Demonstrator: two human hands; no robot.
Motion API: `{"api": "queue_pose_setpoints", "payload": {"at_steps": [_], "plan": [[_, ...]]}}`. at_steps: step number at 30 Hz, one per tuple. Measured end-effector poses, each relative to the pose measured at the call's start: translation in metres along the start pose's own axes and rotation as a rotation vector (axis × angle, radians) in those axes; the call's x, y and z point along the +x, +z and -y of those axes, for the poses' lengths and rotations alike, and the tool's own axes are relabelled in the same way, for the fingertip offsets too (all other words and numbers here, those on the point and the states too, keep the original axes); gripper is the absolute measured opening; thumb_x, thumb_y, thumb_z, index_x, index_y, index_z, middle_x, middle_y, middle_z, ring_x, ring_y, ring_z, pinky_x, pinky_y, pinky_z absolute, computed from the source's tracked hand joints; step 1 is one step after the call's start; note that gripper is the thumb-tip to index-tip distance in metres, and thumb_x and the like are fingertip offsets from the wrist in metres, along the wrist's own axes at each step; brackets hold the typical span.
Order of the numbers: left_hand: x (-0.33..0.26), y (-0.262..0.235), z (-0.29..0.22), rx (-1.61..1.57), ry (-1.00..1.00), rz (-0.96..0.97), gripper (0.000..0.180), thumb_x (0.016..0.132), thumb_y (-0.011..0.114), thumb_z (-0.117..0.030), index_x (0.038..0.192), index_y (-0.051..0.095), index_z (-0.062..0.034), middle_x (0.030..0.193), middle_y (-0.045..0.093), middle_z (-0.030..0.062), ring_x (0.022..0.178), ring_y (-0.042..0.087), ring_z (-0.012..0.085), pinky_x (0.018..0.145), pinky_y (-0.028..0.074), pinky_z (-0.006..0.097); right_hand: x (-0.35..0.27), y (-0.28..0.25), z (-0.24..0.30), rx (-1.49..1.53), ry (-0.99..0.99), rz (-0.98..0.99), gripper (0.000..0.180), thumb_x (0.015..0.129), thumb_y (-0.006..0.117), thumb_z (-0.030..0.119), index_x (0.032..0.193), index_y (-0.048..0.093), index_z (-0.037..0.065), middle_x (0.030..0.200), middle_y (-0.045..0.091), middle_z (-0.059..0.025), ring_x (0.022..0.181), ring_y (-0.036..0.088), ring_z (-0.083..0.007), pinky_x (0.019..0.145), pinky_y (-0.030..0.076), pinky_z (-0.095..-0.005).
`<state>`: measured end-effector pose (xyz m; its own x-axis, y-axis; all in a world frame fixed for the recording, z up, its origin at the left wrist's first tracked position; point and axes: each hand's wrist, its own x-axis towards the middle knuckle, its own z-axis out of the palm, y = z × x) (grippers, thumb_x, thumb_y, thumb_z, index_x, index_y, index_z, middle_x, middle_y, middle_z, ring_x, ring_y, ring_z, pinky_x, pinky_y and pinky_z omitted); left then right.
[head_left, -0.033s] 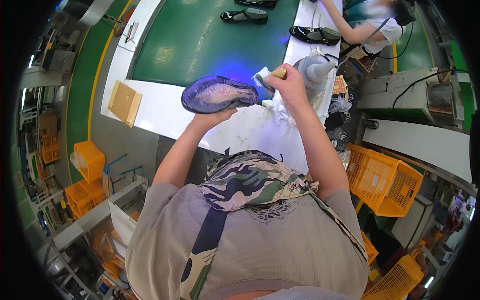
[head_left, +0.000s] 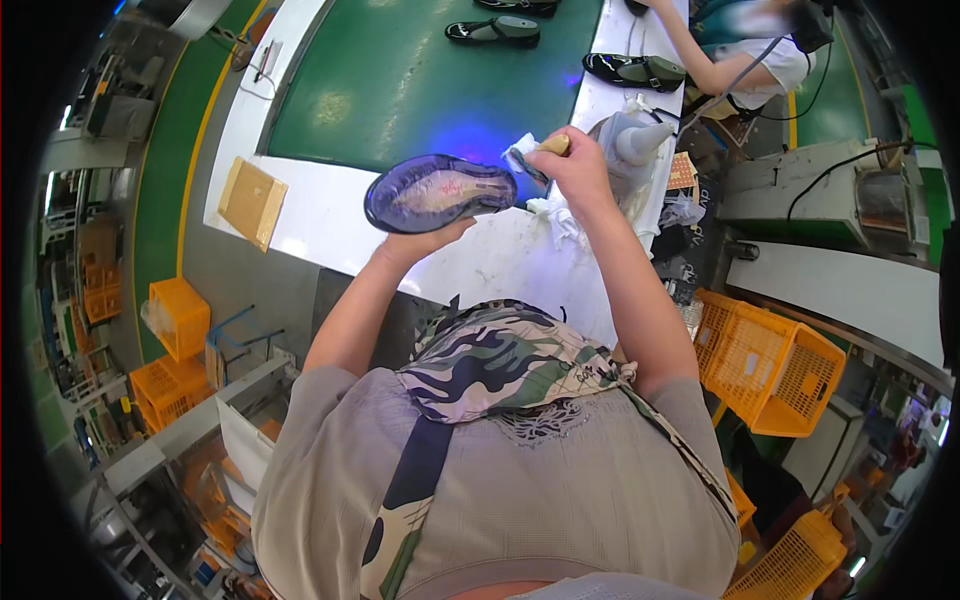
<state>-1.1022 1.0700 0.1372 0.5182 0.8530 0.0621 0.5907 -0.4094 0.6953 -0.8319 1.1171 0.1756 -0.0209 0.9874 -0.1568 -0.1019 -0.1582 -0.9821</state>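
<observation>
In my left hand (head_left: 428,242) a dark, glossy shoe (head_left: 440,195) is held sole up, its toe to the left and heel to the right. My fingers grip it from below, and its upper is mostly hidden. My right hand (head_left: 580,172) is closed around a small tool with a pale, wood-coloured handle (head_left: 556,146), beside the shoe's heel. A dark part and a white bit show at the tool's left end; its exact kind is unclear. Crumpled white tissue (head_left: 562,222) lies on the white table edge (head_left: 480,262) below my right hand.
Black strap shoes (head_left: 492,32) rest on the green belt (head_left: 400,90), and another shoe (head_left: 634,72) on its right border. A whitish bottle (head_left: 640,142) stands right of my hand. A brown board (head_left: 252,203) lies left. Orange crates (head_left: 770,365) flank me. A co-worker's arm (head_left: 690,45) reaches in.
Almost nothing differs. The view has shifted very slightly; both hands keep their hold and place.
</observation>
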Motion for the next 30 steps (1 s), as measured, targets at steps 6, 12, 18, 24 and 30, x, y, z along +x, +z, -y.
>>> {"api": "queue_pose_setpoints", "payload": {"at_steps": [6, 12, 18, 24, 30], "plan": [[-0.023, -0.03, -0.054, -0.17, -0.005, -0.079, 0.075, 0.083, 0.072, -0.024, 0.146, 0.035, -0.007, 0.141, 0.049, 0.0102, 0.134, 0.043, 0.0263, 0.116, 0.029, 0.038, -0.009, 0.032, -0.001, 0.063, 0.131, 0.099, 0.02, 0.077, 0.075, 0.005, 0.081, 0.055, 0.006, 0.072, 0.057, -0.0016, 0.06, 0.054, -0.0104, 0.053, 0.044, -0.0253], [-0.041, -0.025, -0.049, -0.12, 0.084, -0.413, 0.058, 0.068, 0.081, -0.012, 0.122, 0.061, -0.003, 0.105, 0.071, 0.0082, 0.094, 0.069, 0.0201, 0.086, 0.054, 0.03, -0.023, 0.064, 0.03, 0.314, 0.236, 0.326, 0.018, 0.076, 0.074, 0.006, 0.08, 0.056, 0.008, 0.071, 0.058, -0.0017, 0.06, 0.054, -0.011, 0.055, 0.044, -0.0274], [-0.052, -0.045, -0.068, -0.139, -0.109, -0.262, 0.045, 0.057, 0.081, -0.011, 0.098, 0.065, -0.0022, 0.092, 0.071, 0.0091, 0.08, 0.068, 0.0221, 0.077, 0.054, 0.032, -0.019, 0.083, 0.069, 0.172, -0.108, 0.47, 0.02, 0.077, 0.074, 0.005, 0.085, 0.057, 0.005, 0.076, 0.058, -0.0006, 0.066, 0.053, -0.0092, 0.061, 0.045, -0.0273], [-0.067, -0.066, -0.077, -0.532, -0.342, 0.126, 0.055, 0.052, 0.083, -0.014, 0.1, 0.064, 0.0013, 0.091, 0.07, 0.0074, 0.082, 0.065, 0.0164, 0.08, 0.052, 0.031, -0.007, 0.095, 0.076, 0.046, -0.232, 0.559, 0.02, 0.077, 0.073, 0.003, 0.085, 0.055, 0.005, 0.082, 0.058, -0.002, 0.074, 0.054, -0.0089, 0.065, 0.044, -0.0236], [-0.086, -0.062, -0.076, -0.706, -0.432, 0.084, 0.058, 0.055, 0.082, -0.009, 0.108, 0.061, 0.0034, 0.094, 0.066, 0.006, 0.088, 0.061, 0.0156, 0.084, 0.049, 0.028, -0.014, 0.107, 0.059, -0.071, -0.504, 0.583, 0.019, 0.074, 0.071, 0.003, 0.077, 0.053, 0.003, 0.078, 0.06, -0.0033, 0.076, 0.055, -0.0098, 0.067, 0.046, -0.0263]]}}
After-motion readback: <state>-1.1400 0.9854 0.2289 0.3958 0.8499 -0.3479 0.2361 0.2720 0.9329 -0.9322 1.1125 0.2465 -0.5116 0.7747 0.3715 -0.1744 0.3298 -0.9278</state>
